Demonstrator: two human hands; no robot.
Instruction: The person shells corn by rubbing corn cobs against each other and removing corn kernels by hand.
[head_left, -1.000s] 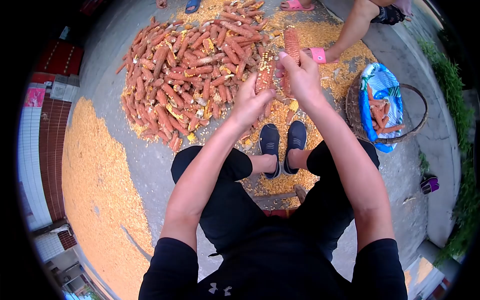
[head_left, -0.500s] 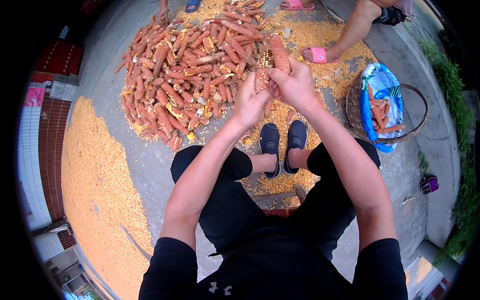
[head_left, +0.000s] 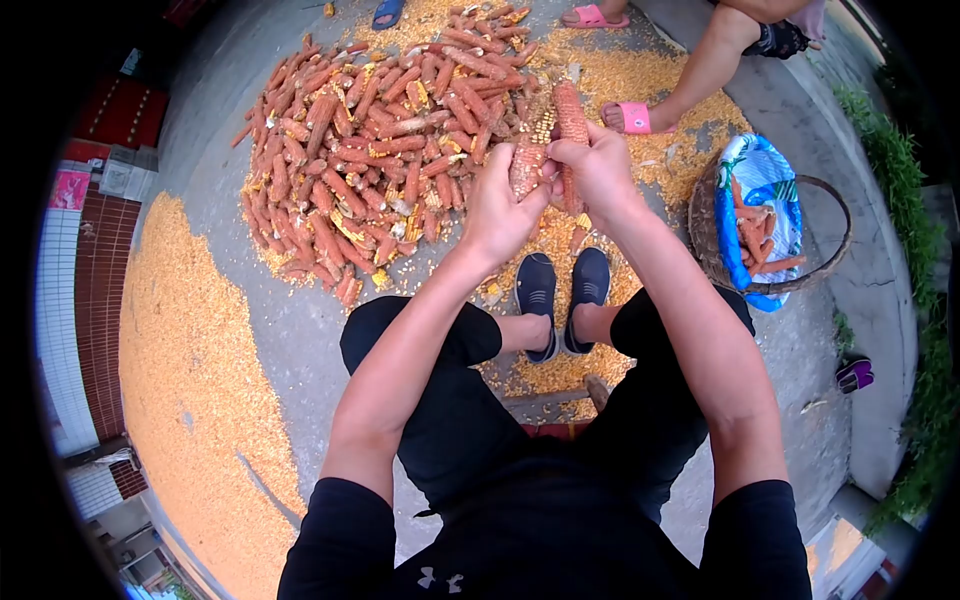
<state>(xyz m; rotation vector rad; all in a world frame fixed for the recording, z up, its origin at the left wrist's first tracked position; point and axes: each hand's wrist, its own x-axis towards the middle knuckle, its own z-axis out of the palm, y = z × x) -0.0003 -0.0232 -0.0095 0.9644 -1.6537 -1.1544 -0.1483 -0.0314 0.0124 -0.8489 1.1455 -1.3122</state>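
My left hand (head_left: 500, 208) is closed round a corn cob (head_left: 528, 160) that has some yellow kernels near its top and bare red patches lower down. Wrapped by my right hand (head_left: 602, 172) is a bare red cob (head_left: 571, 125), held nearly upright against the first one. The two cobs touch, and the fingers of both hands meet below them. Just beyond and to the left lies a large pile of red cobs (head_left: 345, 165), a few with yellow kernels still on. Loose kernels (head_left: 560, 240) cover the ground below my hands.
A basket (head_left: 704, 225) with a blue lining and several cobs stands on the right. A person's leg (head_left: 700, 75) in a pink sandal (head_left: 635, 118) is at the upper right. A blue slipper (head_left: 388, 13) is at the top. Spread kernels (head_left: 200, 370) cover the left ground.
The cob in my right hand has gone from upright to tilted left and back to nearly upright, now lower and closer to the other cob. The co-worker's hand by the pile has left view.
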